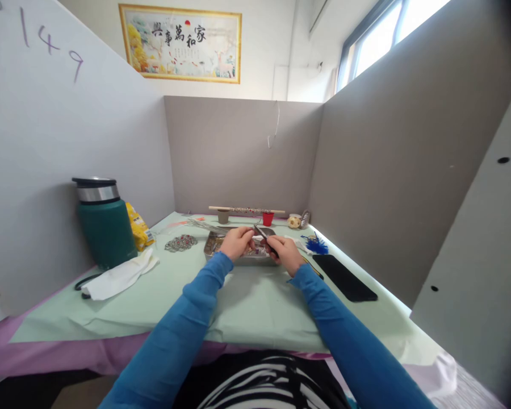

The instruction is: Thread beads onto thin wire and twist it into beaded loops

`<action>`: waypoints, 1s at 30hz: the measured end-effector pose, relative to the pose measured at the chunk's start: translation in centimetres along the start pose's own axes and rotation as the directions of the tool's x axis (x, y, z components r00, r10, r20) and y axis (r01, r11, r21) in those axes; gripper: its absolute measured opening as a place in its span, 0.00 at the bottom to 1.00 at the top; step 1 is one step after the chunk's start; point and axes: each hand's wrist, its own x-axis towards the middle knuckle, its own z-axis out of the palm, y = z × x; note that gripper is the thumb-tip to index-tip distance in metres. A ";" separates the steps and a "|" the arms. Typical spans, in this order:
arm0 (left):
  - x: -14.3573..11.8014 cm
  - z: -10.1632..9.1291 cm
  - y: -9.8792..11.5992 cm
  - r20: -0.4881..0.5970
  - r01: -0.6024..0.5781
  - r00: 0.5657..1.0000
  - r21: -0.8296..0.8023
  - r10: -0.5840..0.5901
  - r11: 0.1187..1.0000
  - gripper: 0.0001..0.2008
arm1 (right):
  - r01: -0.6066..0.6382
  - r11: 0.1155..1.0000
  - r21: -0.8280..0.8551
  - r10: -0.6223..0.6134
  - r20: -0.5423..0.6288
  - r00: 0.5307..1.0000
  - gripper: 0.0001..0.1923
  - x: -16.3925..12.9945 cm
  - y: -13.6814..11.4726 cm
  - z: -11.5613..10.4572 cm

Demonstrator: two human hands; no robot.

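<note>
My right hand (286, 252) is wrapped round a pair of dark-handled pliers (260, 232), their tip angled up and left. Close beside that tip, my left hand (237, 243) is closed in a pinch; whatever small piece it holds is too fine to make out. Both hands are over the near side of a metal tray (255, 262) containing small shiny pieces. Thin wires (204, 225) lean over the tray's left rim. Left of the tray lies a heap of beaded chain (181, 243).
Behind the tray, a stick strung with beads (247, 210) rests across a grey-brown cup (223, 216) and a red cup (268, 218). A green flask (105, 227) and white cloth (121, 276) stand left. At right are a black phone (344, 277) and blue tassel (316, 244).
</note>
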 end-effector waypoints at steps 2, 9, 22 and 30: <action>0.0 0.0 -0.1 -0.048 -0.062 0.996 0.136 0.069 0.989 0.12 | -0.010 1.000 0.002 0.010 0.011 1.000 0.15 0.1 0.2 0.0; -0.3 0.2 0.2 -0.117 -0.122 0.975 0.430 0.189 0.895 0.14 | 0.013 0.998 -0.065 -0.013 0.007 1.000 0.16 0.4 0.9 0.1; -0.7 0.0 0.6 0.106 -0.021 0.992 -0.348 0.062 0.937 0.15 | -0.050 0.973 0.224 0.021 0.128 0.992 0.18 -0.6 -0.7 0.1; -0.1 0.5 0.3 0.043 0.039 0.999 -0.261 -0.028 0.965 0.09 | 0.130 0.988 -0.079 -0.135 -0.068 0.989 0.16 -0.1 0.4 0.3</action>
